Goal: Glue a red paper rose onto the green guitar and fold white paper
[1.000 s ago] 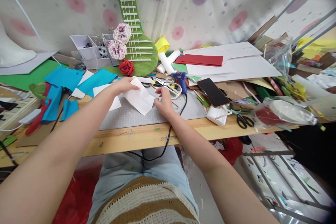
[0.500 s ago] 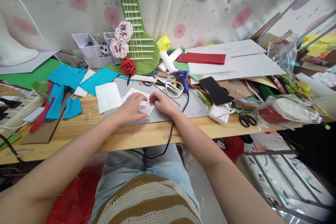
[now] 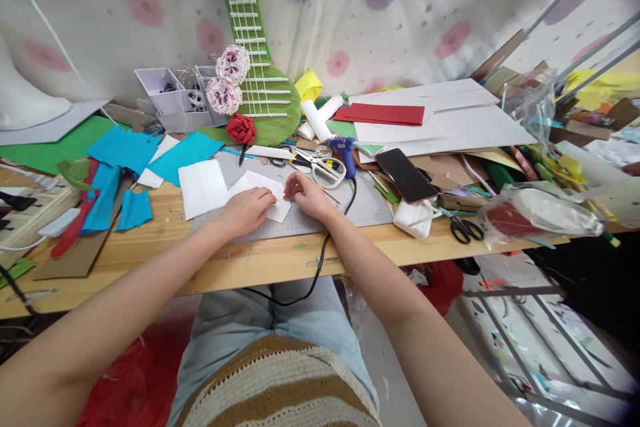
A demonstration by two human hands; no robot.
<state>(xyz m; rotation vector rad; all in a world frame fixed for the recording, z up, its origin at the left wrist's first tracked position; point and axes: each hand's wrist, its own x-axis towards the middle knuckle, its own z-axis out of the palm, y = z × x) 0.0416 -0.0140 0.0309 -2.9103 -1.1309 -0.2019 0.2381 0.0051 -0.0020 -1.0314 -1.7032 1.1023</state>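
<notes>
A folded piece of white paper (image 3: 258, 181) lies on a grey cutting mat (image 3: 370, 211) at the front of the table. My left hand (image 3: 251, 208) rests on its left part, fingers curled together with the tips at the paper; the thumb is hidden. At the paper's right edge my right hand (image 3: 306, 195) has its fingers bent in a pinch, touching that edge. A second white sheet (image 3: 203, 188) lies to the left of my left hand. Just beyond my right hand are white-handled scissors (image 3: 327, 173) and a blue glue gun (image 3: 346, 152).
A black cord (image 3: 323, 260) runs from the glue gun over the table's front edge. To the right lie a phone (image 3: 406, 175), a white box (image 3: 414, 218) and black scissors (image 3: 467, 230). Blue paper pieces (image 3: 125, 147) lie left. A green guitar shape (image 3: 273, 103) stands behind.
My left hand has drawn its spread thumb and fingers together and come down onto the paper. The right hand stays at the paper's right edge. The view has shifted slightly.
</notes>
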